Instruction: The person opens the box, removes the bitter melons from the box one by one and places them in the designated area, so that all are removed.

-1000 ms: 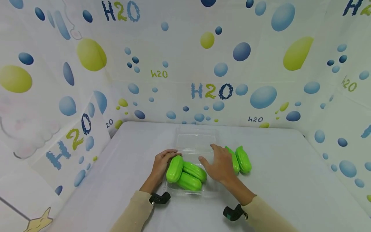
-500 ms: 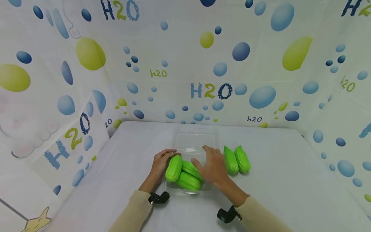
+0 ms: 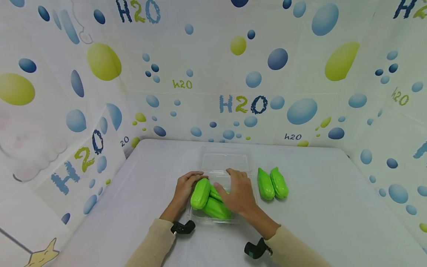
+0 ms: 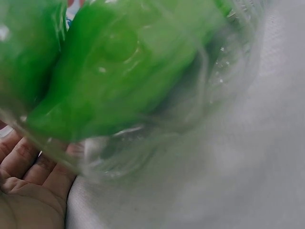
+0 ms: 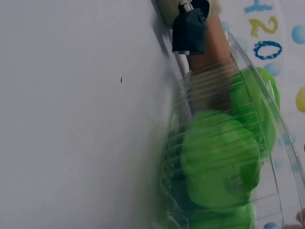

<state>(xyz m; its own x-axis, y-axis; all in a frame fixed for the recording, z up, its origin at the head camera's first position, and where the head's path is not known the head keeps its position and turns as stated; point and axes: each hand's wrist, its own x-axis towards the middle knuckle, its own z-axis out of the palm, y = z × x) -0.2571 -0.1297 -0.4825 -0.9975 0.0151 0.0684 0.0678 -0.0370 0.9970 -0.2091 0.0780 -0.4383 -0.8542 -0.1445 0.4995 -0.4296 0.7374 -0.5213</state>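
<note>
A clear plastic clamshell box [image 3: 217, 221] stands before me with its lid [image 3: 225, 160] folded back. Inside are three shiny green gourd-like vegetables: one lies along the left side [image 3: 201, 194], one in front [image 3: 216, 208], and one behind [image 3: 215, 193], partly covered by my right hand. My left hand [image 3: 181, 191] rests against the box's left side; in the left wrist view its fingers [image 4: 21, 160] lie along the clear wall. My right hand [image 3: 238, 194] is over the right part of the box, thumb spread from the fingers. Whether it touches the rear vegetable is hidden.
Two more green vegetables [image 3: 265, 184] lie side by side on the white tabletop [image 3: 317, 207], right of the box. A patterned sheet [image 3: 213, 55] forms the backdrop behind the table. A dark wrist camera [image 3: 255, 249] hangs below my right wrist.
My right hand has moved left, away from the two vegetables outside and further over the box. The left hand and the vegetables look the same.
</note>
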